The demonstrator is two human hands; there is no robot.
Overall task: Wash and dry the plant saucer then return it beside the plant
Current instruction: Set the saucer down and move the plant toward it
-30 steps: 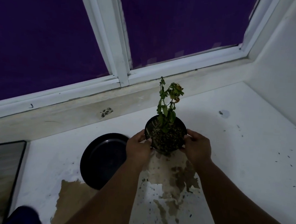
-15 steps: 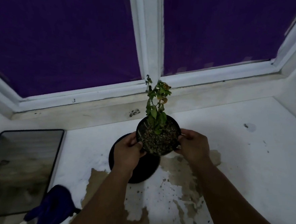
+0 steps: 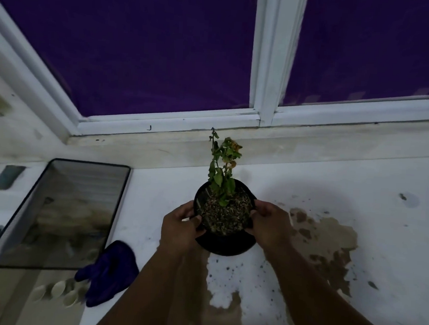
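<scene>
In the head view, a white counter point(image 3: 358, 197) stained with brown patches and dark specks is seen below a white-framed window point(image 3: 268, 64) with purple panes. One plant pot point(image 3: 224, 208) is gripped at its rim by curled fingers of the left hand point(image 3: 182, 226) and right hand point(image 3: 271, 224), directly over one black saucer point(image 3: 225, 247). One mesh tray point(image 3: 60, 215) and one purple cloth point(image 3: 109, 269) are seen at left.

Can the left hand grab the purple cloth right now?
Probably not yet. The left hand is busy gripping the plant pot over the saucer. The purple cloth lies nearby to its left with nothing in between, so letting go should free it.
</scene>
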